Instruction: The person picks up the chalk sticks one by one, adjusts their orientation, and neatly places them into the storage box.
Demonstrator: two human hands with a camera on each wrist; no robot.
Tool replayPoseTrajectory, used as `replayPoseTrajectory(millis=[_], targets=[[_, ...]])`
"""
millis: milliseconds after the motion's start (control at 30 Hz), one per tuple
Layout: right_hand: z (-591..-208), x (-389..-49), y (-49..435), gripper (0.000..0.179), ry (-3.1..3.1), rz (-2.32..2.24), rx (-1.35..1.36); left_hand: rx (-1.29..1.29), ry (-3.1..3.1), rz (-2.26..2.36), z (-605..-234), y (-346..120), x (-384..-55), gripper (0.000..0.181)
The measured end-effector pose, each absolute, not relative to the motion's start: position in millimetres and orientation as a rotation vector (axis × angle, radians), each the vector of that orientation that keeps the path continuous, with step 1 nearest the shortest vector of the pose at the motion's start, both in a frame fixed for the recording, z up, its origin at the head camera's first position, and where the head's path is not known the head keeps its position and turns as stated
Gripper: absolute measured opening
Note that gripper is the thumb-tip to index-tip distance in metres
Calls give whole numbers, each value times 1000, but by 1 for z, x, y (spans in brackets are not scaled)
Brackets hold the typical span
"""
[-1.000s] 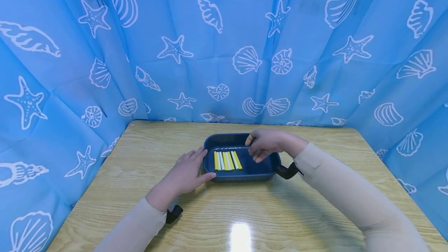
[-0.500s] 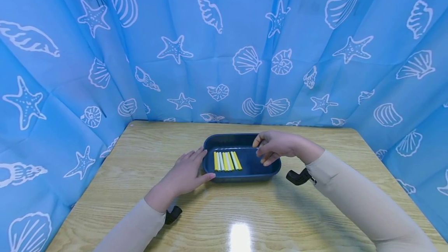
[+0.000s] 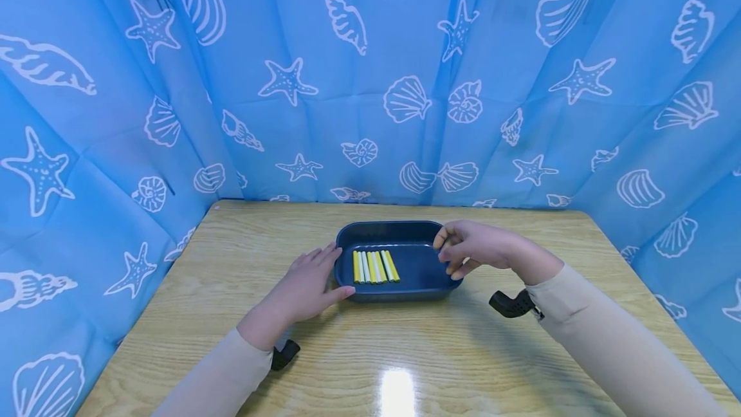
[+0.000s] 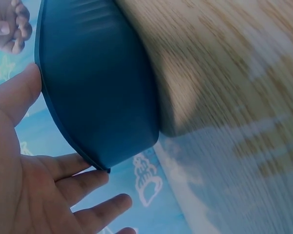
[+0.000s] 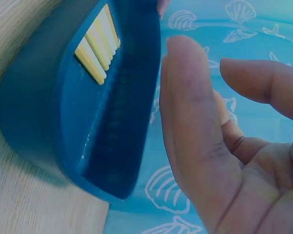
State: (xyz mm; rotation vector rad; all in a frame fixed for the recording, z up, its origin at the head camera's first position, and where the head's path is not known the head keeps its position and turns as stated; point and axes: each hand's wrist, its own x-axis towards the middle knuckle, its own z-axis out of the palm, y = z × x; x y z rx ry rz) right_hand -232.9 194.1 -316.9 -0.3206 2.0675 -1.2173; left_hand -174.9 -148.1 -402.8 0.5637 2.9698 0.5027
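Note:
A dark blue rectangular bin (image 3: 399, 296) stands on the table. Several yellow and white chalk-like sticks (image 3: 375, 267) lie side by side in its left half, also visible in the right wrist view (image 5: 98, 46). My left hand (image 3: 307, 285) rests at the bin's left end, thumb and fingers spread. In the left wrist view, thumb and fingertips touch the rim of the bin (image 4: 97, 83). Over the bin's right end hovers my right hand (image 3: 480, 246), fingers loosely bent. The right wrist view shows its thumb and forefinger apart, with nothing between them.
A wood-grain table (image 3: 405, 340) spreads around the bin. Behind and to both sides hangs a blue curtain (image 3: 370, 121) with white shells and starfish. Black wrist mounts (image 3: 512, 304) stick out below the sleeves.
My right hand has drawn rightward, from over the bin's middle to its right end. The left hand stays at the bin's left end, and the sticks lie as before.

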Motion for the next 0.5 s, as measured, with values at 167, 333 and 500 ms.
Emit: replayPoseTrajectory(millis=[167, 333, 500], targets=[[-316, -225, 202, 25, 2132, -1228, -337, 580, 2971, 509, -404, -150, -174, 87], [-316, -216, 209, 25, 2218, -1237, -364, 603, 2978, 508, -406, -151, -174, 86], [-318, -208, 216, 22, 2267, -1272, -374, 620, 2983, 523, -405, -152, -173, 83]])
